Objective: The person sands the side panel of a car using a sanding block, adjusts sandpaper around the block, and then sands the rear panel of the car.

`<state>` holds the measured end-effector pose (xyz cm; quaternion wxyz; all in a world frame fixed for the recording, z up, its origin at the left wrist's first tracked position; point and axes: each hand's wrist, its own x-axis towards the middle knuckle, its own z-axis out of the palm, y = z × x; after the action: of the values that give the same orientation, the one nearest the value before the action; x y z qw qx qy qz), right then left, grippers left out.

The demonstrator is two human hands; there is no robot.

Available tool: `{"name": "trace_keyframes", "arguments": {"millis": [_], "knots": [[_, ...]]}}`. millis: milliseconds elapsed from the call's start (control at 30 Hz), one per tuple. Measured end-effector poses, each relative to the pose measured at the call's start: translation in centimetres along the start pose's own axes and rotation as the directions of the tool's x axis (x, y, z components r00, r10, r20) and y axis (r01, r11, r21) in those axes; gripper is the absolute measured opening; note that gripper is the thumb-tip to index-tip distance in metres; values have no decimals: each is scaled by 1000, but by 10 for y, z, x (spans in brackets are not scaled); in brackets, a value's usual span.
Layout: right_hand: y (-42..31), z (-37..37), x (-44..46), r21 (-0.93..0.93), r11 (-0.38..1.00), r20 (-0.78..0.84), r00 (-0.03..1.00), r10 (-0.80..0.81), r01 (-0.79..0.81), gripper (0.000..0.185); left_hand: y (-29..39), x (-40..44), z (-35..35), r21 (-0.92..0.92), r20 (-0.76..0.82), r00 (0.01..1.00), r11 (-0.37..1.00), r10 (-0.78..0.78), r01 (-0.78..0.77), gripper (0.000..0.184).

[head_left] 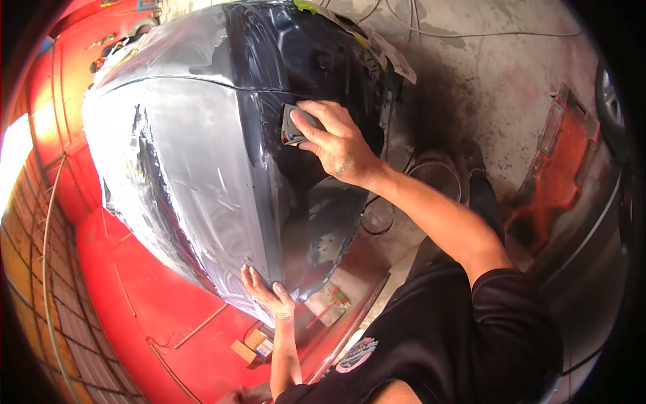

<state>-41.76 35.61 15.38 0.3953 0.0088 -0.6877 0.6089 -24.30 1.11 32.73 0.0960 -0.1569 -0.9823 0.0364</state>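
Observation:
A large car body panel (195,148), dull grey on the left and glossy black on the right, fills the middle of the view, with whitish wet smears on it. My right hand (336,141) is closed round a small dark block (291,126), which rests on the black part just below a seam. The fingertips and thumb press on the block's sides. Near the panel's lower tip, my left hand (269,293) lies against the edge with its fingers apart and nothing in it.
Behind the panel is a red wall (121,269). A red and black part (555,161) lies on the concrete floor (464,60) at the right, near a wheel (610,97). A bucket (437,175) stands by my feet. Small boxes (252,347) sit below my left hand.

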Motion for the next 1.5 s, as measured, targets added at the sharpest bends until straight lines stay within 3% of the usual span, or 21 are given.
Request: {"name": "trace_keyframes", "arguments": {"millis": [133, 300, 500, 567, 633, 767, 867, 1000, 1100, 1167, 1300, 1367, 1433, 1467, 1500], "knots": [[3, 4, 29, 16, 1000, -20, 1000, -9, 9, 55, -4, -6, 3, -45, 15, 1000, 999, -11, 12, 72], [-23, 7, -14, 85, 989, 11, 993, 117, -117, 62, -2, -2, -2, -13, 24, 1000, 1000, -5, 5, 72], [-20, 12, 34, 22, 999, -69, 996, 47, -46, 53, 3, -1, -4, 2, 9, 1000, 1000, -23, 23, 72], [-30, 13, 20, -7, 996, -58, 994, 91, -91, 53, 3, -1, -2, 4, -9, 1000, 1000, -26, 26, 73], [-44, 11, -9, 17, 998, -8, 998, 58, -58, 55, 0, -1, -2, -7, -26, 1000, 1000, -14, 13, 73], [-64, -25, -13, -21, 1000, 260, 965, 19, -14, 59, -5, -4, -1, 33, -31, 999, 999, -6, 7, 72], [-78, -31, 21, -103, 987, 257, 962, -92, 122, 59, -5, -2, -1, 59, -52, 999, 998, 2, 1, 70], [-102, -18, 41, -269, 878, 482, 845, -233, 395, 51, -5, -3, 0, 62, -66, 997, 997, -35, 39, 71], [-102, -13, 82, -395, 768, 582, 784, -214, 503, 47, -11, -6, 6, 66, -103, 995, 997, -18, 25, 69], [-75, 0, 130, -481, 765, 582, 809, -86, 428, 38, -9, -8, 4, 55, -88, 995, 997, -45, 50, 69], [-90, 0, 106, -504, 703, 577, 801, -158, 501, 43, -9, -5, 7, 54, -111, 993, 997, -46, 53, 69], [-105, -1, 75, -349, 791, 580, 779, -240, 503, 43, -9, -6, 5, 51, -109, 993, 997, -48, 54, 68], [-100, -6, 90, -343, 799, 595, 773, -221, 493, 43, -10, -4, 3, 53, -97, 994, 997, -51, 56, 68], [-85, -3, 103, -470, 726, 578, 796, -177, 502, 41, -10, -3, 5, 50, -101, 994, 997, -50, 55, 68], [-73, 0, 124, -479, 786, 533, 841, -94, 391, 41, -10, -6, 4, 47, -98, 994, 997, -52, 57, 68]]}}
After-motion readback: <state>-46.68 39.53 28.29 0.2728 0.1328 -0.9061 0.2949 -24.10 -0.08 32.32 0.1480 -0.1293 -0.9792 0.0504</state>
